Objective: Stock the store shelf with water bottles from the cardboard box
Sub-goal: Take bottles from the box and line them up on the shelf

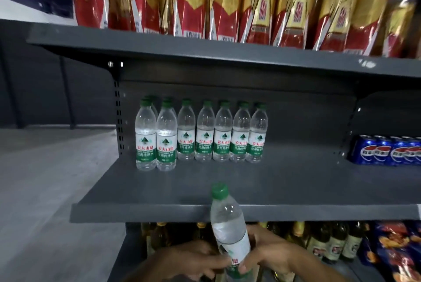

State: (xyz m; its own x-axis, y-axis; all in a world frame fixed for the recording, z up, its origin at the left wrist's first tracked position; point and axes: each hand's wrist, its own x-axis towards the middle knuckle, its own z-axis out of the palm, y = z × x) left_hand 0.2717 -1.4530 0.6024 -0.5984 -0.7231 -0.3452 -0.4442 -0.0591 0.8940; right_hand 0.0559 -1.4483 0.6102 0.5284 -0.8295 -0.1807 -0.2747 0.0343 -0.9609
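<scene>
A clear water bottle (229, 224) with a green cap and green-white label stands almost upright in front of the grey middle shelf (159, 211), below its front lip. My left hand (189, 259) and my right hand (271, 252) both grip its lower part from either side. On the shelf, at the back left, stands a row of several like water bottles (200, 135), with two of them further forward at the left end. The cardboard box is out of view.
Blue soda cans (387, 150) sit at the shelf's right end. Red and gold packages (227, 1) fill the shelf above. Below are dark glass bottles (330, 240) and snack bags (398, 254). Grey floor (45, 179) lies to the left.
</scene>
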